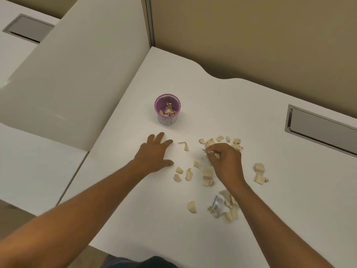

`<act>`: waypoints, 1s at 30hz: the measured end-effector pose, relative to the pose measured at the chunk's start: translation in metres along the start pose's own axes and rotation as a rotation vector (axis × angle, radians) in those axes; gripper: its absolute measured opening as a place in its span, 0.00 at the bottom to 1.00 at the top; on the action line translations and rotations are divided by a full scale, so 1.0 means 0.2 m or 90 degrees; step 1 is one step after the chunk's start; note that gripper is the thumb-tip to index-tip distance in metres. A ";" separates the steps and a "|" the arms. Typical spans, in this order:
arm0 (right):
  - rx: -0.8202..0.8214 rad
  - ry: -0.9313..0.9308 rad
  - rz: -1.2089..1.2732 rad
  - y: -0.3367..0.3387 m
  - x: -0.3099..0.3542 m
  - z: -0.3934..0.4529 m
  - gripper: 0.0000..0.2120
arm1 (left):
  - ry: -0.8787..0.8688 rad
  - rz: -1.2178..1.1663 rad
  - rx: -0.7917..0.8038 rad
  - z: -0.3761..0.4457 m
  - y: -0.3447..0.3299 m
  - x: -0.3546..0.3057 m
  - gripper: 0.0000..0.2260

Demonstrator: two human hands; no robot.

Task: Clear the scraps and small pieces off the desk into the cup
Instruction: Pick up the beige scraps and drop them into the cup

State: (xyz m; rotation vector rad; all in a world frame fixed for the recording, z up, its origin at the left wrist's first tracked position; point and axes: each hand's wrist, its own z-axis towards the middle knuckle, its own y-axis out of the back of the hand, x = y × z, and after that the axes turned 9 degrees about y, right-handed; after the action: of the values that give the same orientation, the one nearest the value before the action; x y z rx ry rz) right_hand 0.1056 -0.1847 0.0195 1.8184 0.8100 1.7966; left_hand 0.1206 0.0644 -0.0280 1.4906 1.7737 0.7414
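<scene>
A purple cup point(167, 110) stands upright on the white desk point(270, 190), with several tan scraps inside it. Many tan paper scraps point(207, 176) lie scattered in front of the cup and to its right. A small silver piece point(218, 204) rests among scraps near my right forearm. My left hand point(156, 153) lies flat on the desk with fingers spread, holding nothing, just below the cup. My right hand point(225, 161) has its fingers pinched on some scraps at the scatter's middle.
A white partition point(77, 74) rises to the left of the desk and a tan wall point(251, 35) runs behind it. A grey cable slot point(318, 128) is set into the desk at the right. The desk's front edge is near my body.
</scene>
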 end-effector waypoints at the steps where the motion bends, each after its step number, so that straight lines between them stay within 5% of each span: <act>1: -0.001 0.022 0.012 0.00 0.07 0.06 0.07 | -0.019 0.041 0.002 0.01 -0.05 0.02 0.41; 7: 0.047 0.148 -0.035 -0.13 0.44 0.52 0.07 | -0.071 0.103 -0.002 0.06 -0.18 0.07 0.45; 16: 0.283 0.213 -0.294 -0.33 0.54 0.82 0.17 | -0.081 0.093 -0.038 0.07 -0.22 0.08 0.46; 25: 0.193 0.213 -0.182 -0.21 0.52 0.84 0.27 | -0.081 0.099 -0.043 0.07 -0.22 0.08 0.46; 30: 0.041 0.142 -0.109 -0.08 0.31 0.72 0.11 | -0.083 0.098 -0.053 0.07 -0.22 0.08 0.46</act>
State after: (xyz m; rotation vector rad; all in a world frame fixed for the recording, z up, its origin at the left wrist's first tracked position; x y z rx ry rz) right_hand 0.2452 -0.1196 0.0468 1.5513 1.0837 1.9009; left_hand 0.1044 0.0730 -0.0737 1.5953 1.5272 0.7657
